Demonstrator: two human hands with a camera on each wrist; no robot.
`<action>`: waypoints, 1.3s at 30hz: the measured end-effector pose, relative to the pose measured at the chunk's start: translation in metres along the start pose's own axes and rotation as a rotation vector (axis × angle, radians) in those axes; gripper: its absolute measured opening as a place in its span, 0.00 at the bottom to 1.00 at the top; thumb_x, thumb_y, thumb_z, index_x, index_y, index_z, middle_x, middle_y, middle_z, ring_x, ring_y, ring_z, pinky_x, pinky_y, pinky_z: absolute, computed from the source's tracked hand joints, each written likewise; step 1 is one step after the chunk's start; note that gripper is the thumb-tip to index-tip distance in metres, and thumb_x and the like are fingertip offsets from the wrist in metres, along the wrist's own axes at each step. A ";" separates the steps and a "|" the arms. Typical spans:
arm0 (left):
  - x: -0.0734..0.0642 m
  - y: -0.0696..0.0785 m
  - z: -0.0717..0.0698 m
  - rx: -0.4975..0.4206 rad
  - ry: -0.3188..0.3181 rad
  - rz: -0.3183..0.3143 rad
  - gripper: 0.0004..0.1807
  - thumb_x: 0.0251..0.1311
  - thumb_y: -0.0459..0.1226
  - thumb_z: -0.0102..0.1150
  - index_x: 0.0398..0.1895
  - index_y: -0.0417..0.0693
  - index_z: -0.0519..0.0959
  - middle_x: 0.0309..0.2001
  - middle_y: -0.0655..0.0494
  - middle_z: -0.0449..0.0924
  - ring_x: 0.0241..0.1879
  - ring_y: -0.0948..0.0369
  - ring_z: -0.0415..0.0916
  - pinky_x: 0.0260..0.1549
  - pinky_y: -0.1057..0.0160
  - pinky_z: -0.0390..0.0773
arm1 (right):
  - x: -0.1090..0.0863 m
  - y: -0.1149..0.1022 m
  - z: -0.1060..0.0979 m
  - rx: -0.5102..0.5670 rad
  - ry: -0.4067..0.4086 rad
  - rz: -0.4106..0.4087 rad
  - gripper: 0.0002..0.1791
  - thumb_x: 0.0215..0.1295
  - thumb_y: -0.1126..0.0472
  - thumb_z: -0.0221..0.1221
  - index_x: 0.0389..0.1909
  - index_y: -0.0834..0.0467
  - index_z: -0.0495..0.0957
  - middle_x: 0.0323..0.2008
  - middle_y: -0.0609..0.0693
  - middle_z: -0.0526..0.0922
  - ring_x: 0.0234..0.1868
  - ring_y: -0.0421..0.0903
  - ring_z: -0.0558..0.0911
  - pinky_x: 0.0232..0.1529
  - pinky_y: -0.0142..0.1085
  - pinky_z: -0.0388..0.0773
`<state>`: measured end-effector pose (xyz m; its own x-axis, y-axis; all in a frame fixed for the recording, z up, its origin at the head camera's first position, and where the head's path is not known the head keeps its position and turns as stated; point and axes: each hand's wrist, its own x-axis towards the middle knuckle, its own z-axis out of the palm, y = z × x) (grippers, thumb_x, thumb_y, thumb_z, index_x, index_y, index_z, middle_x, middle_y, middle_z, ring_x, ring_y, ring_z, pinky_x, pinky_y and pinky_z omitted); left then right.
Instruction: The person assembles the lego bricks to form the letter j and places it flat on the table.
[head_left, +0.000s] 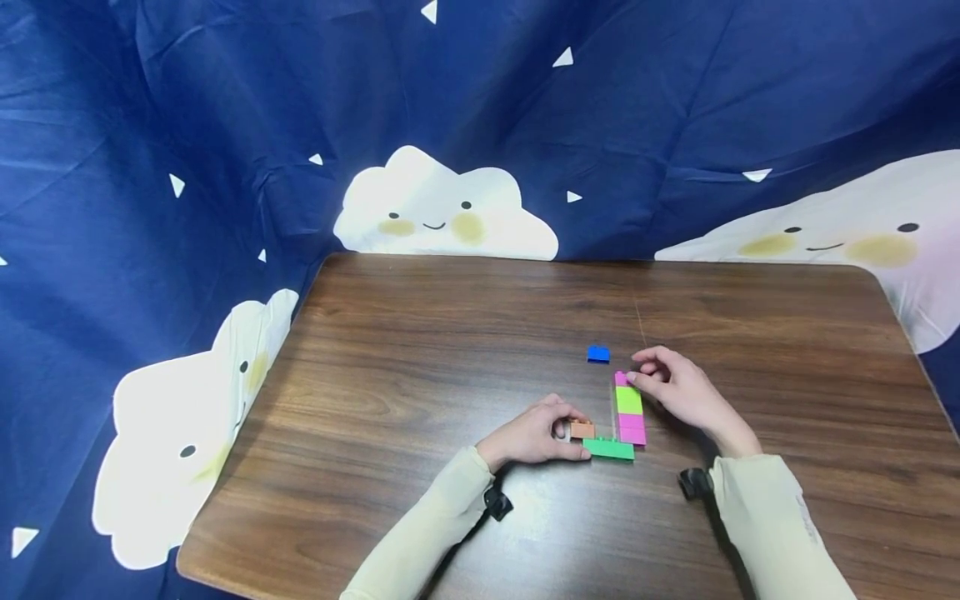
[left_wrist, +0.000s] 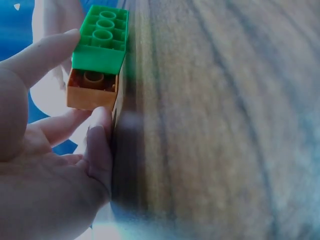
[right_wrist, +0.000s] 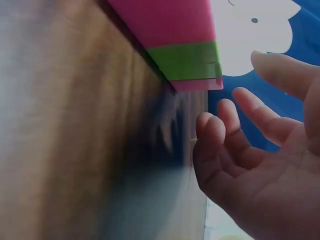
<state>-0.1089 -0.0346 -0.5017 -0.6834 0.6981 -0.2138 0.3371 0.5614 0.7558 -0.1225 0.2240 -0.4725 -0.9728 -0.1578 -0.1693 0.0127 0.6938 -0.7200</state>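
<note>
My left hand (head_left: pixel 536 429) pinches joined toy bricks at the near left of a small assembly. Its thumb lies against the green brick (head_left: pixel 609 449), and its fingertips are at the orange brick (head_left: pixel 582 430). In the left wrist view the green brick (left_wrist: pixel 103 37) shows its hollow underside. Pink bricks (head_left: pixel 632 428) and a lime green brick (head_left: pixel 629 400) form a column running away from the green one. Beside the far pink end, my right hand (head_left: pixel 678 387) hovers with loosely bent fingers. A gap separates its thumb from the bricks in the right wrist view.
A lone blue brick (head_left: pixel 597 354) lies on the brown wooden table (head_left: pixel 420 350), just beyond the assembly. Dark blue cloth (head_left: pixel 622 125) with smiling white clouds hangs behind the table and down its left side.
</note>
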 end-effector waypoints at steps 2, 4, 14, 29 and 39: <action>0.000 -0.001 0.000 -0.005 -0.001 -0.001 0.26 0.54 0.47 0.69 0.55 0.49 0.78 0.36 0.59 0.67 0.34 0.69 0.64 0.33 0.77 0.66 | 0.010 -0.001 0.001 -0.015 -0.008 -0.024 0.23 0.66 0.51 0.59 0.54 0.63 0.74 0.42 0.56 0.78 0.39 0.48 0.74 0.39 0.36 0.69; -0.001 -0.002 0.001 -0.005 -0.004 0.000 0.25 0.54 0.47 0.69 0.54 0.49 0.78 0.36 0.59 0.67 0.34 0.69 0.64 0.33 0.77 0.66 | 0.020 -0.002 0.002 -0.026 -0.018 -0.050 0.23 0.66 0.52 0.59 0.54 0.64 0.74 0.41 0.56 0.77 0.38 0.47 0.74 0.39 0.37 0.69; 0.000 -0.002 0.001 -0.058 -0.029 -0.016 0.25 0.53 0.45 0.70 0.55 0.49 0.78 0.36 0.59 0.66 0.33 0.70 0.64 0.33 0.76 0.65 | 0.047 -0.011 0.003 -0.074 -0.086 -0.119 0.18 0.63 0.57 0.61 0.50 0.63 0.76 0.38 0.58 0.75 0.40 0.51 0.73 0.41 0.40 0.67; 0.000 -0.001 -0.001 -0.056 -0.022 -0.002 0.25 0.53 0.45 0.70 0.54 0.49 0.79 0.37 0.57 0.68 0.33 0.70 0.64 0.34 0.77 0.65 | 0.062 -0.011 0.014 -0.131 -0.127 -0.140 0.13 0.63 0.60 0.58 0.46 0.61 0.77 0.33 0.54 0.76 0.36 0.50 0.72 0.37 0.39 0.64; 0.001 -0.001 -0.002 -0.055 -0.022 -0.014 0.25 0.53 0.45 0.70 0.54 0.49 0.78 0.37 0.58 0.67 0.32 0.70 0.64 0.34 0.77 0.66 | 0.067 -0.012 0.013 -0.139 -0.143 -0.119 0.11 0.64 0.62 0.57 0.46 0.61 0.76 0.32 0.54 0.75 0.35 0.49 0.71 0.36 0.37 0.63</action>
<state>-0.1115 -0.0353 -0.5010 -0.6731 0.7004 -0.2376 0.2913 0.5464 0.7852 -0.1846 0.1962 -0.4841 -0.9227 -0.3357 -0.1895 -0.1419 0.7528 -0.6427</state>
